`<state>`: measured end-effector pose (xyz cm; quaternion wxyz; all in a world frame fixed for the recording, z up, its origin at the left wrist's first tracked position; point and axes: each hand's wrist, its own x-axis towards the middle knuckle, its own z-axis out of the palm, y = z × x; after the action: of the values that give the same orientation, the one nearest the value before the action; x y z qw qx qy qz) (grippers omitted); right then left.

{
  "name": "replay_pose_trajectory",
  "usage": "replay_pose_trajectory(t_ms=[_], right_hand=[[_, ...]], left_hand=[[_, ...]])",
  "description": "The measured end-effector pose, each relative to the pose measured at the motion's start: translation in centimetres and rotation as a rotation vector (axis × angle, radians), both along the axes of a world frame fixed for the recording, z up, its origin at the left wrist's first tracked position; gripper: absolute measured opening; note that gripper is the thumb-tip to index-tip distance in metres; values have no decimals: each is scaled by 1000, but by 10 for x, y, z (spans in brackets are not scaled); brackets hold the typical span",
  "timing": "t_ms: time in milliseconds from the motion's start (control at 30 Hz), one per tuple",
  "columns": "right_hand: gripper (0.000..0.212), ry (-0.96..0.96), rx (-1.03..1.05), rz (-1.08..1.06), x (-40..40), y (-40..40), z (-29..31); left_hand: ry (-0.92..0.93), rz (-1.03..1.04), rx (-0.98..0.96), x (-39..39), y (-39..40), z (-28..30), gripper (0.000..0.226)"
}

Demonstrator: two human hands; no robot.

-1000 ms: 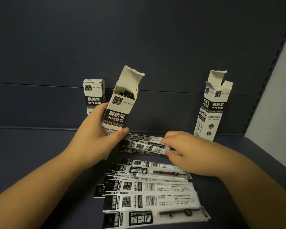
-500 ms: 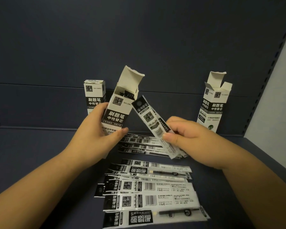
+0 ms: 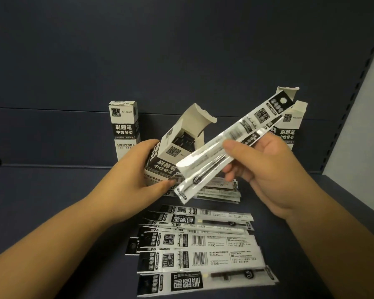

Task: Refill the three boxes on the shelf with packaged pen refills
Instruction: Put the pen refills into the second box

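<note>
Listing near to far, w/ what's changed. Loose refill packs (image 3: 201,253): fanned flat on the shelf (image 3: 52,212) nearest you, a second smaller pile (image 3: 220,190) just behind, under your hands. Right hand (image 3: 266,169): fingers (image 3: 231,145) pinching what looks like two packs (image 3: 235,143) mid-length; a sec ago it was down at the far pile, now the packs are raised, swung diagonal, lower end near the open box. Left hand (image 3: 136,171): fingers wrapped round the middle box (image 3: 177,147), tipped further toward you than before, flap up, dark packs already inside. Left box (image 3: 123,126): upright at back, top closed. Right box (image 3: 289,126): upright, flaps open, partly hidden by the packs. Meaning: pick done; insertion into middle box prob. next. Right box likely to follow.
</note>
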<state>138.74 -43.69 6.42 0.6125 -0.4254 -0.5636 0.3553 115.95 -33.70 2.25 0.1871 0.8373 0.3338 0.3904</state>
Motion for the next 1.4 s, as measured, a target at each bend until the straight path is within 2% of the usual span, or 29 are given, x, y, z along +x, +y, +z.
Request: replay_pose_trajectory(t_ms=[233,500,700,900,1100,1200,1300,1400], right_hand=[[29,319,37,-25,2,-1,6],[7,457,197,-142,-3,-4,10],[13,338,98,-222,-10,-8,7],[15,291,-113,-113,-11,-9,5],[14,280,-91,-128,-6,-8,7],[10,171,-140,-115,-5,-9,7],[15,60,-221,-131,-6,-7,3],[16,37,-228,-54,-10,-8,3]], left_hand=[[16,9,31,2,1,-2,68],[24,8,50,1,2,-3,71],[62,44,93,3,3,-6,74],[90,75,130,4,-1,-5,73],[106,103,148,6,-4,-5,73],[144,96,177,7,-6,-5,73],[194,94,211,9,-8,-5,73],[236,82,246,10,-9,-6,72]])
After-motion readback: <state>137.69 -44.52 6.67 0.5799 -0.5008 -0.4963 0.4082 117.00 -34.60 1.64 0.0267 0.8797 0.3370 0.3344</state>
